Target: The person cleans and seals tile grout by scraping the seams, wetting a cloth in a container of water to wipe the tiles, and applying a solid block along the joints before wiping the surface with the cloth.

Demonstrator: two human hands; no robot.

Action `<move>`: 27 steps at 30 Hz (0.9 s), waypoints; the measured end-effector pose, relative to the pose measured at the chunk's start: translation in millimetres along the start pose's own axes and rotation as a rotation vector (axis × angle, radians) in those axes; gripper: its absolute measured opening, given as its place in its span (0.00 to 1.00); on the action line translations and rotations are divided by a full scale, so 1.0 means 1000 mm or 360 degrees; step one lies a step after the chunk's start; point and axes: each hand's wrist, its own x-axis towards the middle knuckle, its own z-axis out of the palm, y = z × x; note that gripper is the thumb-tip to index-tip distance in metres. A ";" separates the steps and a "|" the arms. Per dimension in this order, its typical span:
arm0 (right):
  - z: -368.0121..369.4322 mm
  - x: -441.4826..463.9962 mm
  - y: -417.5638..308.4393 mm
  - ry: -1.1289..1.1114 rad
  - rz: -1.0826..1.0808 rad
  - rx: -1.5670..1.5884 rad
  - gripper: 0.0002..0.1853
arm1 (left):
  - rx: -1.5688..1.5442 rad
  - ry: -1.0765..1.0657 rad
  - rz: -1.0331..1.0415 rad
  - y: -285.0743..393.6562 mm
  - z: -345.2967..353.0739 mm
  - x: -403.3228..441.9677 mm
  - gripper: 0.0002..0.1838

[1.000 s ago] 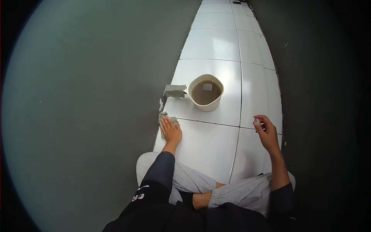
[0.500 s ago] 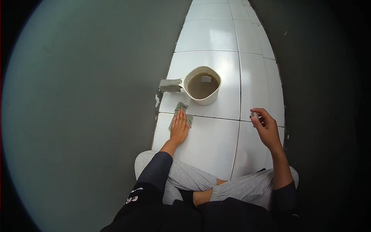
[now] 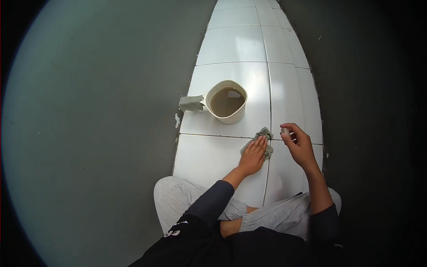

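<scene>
My left hand point(image 3: 252, 155) lies flat with fingers stretched out on a grey-green cloth point(image 3: 265, 133), pressing it against the white tiles beside a grout line. Parts of the cloth stick out past the fingertips and the side of the hand. To its right, my right hand point(image 3: 299, 144) is raised over the tiles, pinching a small pale grey cylinder point(image 3: 285, 131) between thumb and fingers; its exact kind is unclear. A cream dipper point(image 3: 232, 119) of cloudy brownish water stands beyond my left hand. Another grey-green cloth point(image 3: 191, 103) is draped over its handle, which points left.
White glossy tiles point(image 3: 213, 167) form a strip running away from me, with dark grout between them. Dark grey surfaces point(image 3: 102, 133) flank the strip on both sides. My crossed legs in grey trousers point(image 3: 178, 196) are at the near end. White flakes point(image 3: 177, 120) mark the left edge.
My left hand has slid right with the cloth, from below the dipper's handle to near the right-hand grout line. My right hand keeps its pinch, and the view has shifted slightly.
</scene>
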 end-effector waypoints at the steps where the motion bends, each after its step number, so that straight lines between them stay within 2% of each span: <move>1: -0.001 0.000 0.002 0.0003 0.0002 -0.0010 0.12 | -0.0011 0.0003 0.0016 0.010 0.006 0.007 0.34; 4: -0.003 0.003 0.009 0.0040 0.0012 -0.0024 0.13 | -0.0191 0.0204 0.0117 0.032 0.022 0.026 0.29; 6: -0.007 0.004 0.011 -0.0009 0.0025 -0.0061 0.13 | -0.0715 0.0300 0.0091 0.039 0.019 0.038 0.23; 7: -0.007 0.004 0.014 0.0009 0.0071 0.0013 0.14 | -0.1075 0.0371 -0.0118 0.048 0.019 0.041 0.17; 8: -0.008 0.004 0.017 0.0023 0.0118 0.0082 0.15 | -0.1082 0.0402 -0.0112 0.053 0.013 0.043 0.17; 10: -0.011 0.001 0.022 0.0042 0.0078 0.0044 0.16 | -0.1734 0.0212 -0.0653 0.055 -0.001 0.039 0.15; 12: -0.012 0.000 0.024 0.0121 0.0045 0.0205 0.16 | -0.1695 0.0324 -0.0643 0.040 -0.019 0.022 0.14; 14: -0.011 -0.001 0.019 0.0073 0.0137 0.0156 0.16 | -0.1597 0.0330 -0.0785 0.021 -0.054 -0.007 0.14; 16: -0.001 0.001 0.017 -0.0022 0.0163 0.0027 0.16 | -0.1442 0.0323 -0.0774 -0.002 -0.095 -0.037 0.14; 18: 0.028 0.005 0.019 -0.0197 0.0134 -0.0013 0.15 | -0.1311 0.0291 -0.0789 -0.028 -0.131 -0.064 0.14; 20: 0.067 0.008 0.010 -0.0477 0.0152 -0.0167 0.15 | -0.1159 0.0202 -0.0968 -0.047 -0.168 -0.084 0.13; 23: 0.138 0.019 0.024 -0.0578 -0.0088 -0.0224 0.15 | -0.1287 0.0727 -0.1116 -0.092 -0.157 -0.109 0.12; 24: 0.162 0.025 0.030 -0.0574 -0.0156 -0.0245 0.15 | -0.1298 0.0727 -0.1116 -0.094 -0.166 -0.112 0.12; 26: 0.205 0.035 0.038 -0.0511 -0.0249 -0.0333 0.15 | -0.0890 0.0411 -0.1363 -0.090 -0.189 -0.117 0.12; 27: 0.224 0.038 0.044 -0.0461 -0.0296 -0.0294 0.14 | -0.0831 0.0430 -0.1318 -0.096 -0.185 -0.118 0.11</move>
